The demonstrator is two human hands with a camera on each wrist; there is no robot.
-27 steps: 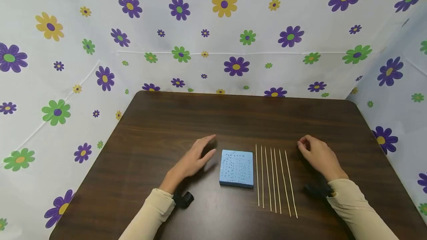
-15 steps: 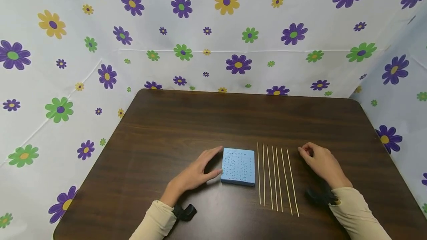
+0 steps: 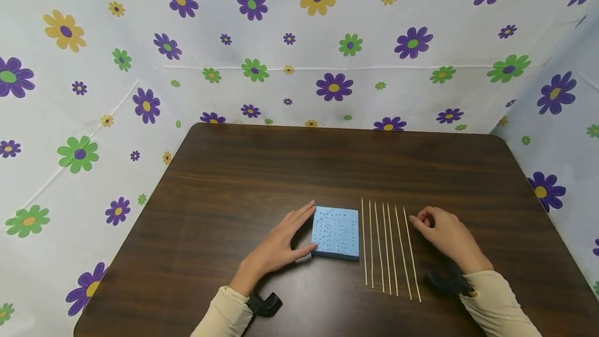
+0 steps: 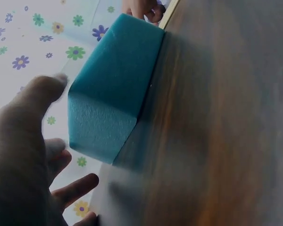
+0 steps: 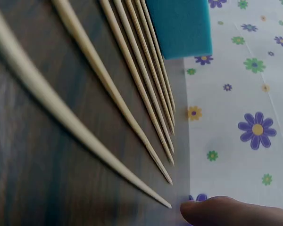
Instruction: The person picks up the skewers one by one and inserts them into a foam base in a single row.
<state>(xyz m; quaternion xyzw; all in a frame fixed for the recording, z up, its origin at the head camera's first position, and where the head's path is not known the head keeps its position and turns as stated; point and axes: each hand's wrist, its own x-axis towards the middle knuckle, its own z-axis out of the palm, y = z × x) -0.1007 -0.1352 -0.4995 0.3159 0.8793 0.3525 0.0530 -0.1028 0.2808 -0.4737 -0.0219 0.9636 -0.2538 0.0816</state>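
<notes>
A square blue foam block point(image 3: 335, 232), its top dotted with small holes, lies flat on the table. My left hand point(image 3: 276, 246) is at its left side, fingers reaching to the far left corner and thumb to the near one. In the left wrist view the fingers of this hand point(image 4: 26, 136) are spread beside the block point(image 4: 113, 70). Several wooden skewers point(image 3: 412, 254) lie in a row right of the block, pointed ends away from me. My right hand point(image 3: 446, 235), loosely curled, hovers by the tip of the rightmost skewer; nothing shows in its fingers.
The dark wood table point(image 3: 224, 170) has a rounded far edge. Behind it and at both sides hangs a white flowered cloth point(image 3: 271, 25). Each wrist wears a black camera strap, the left camera point(image 3: 264, 305) standing out below the sleeve.
My left hand has moved right, up to the block's left side. My right hand has shifted slightly left, closer to the rightmost skewer. Block and skewers keep their places on the table.
</notes>
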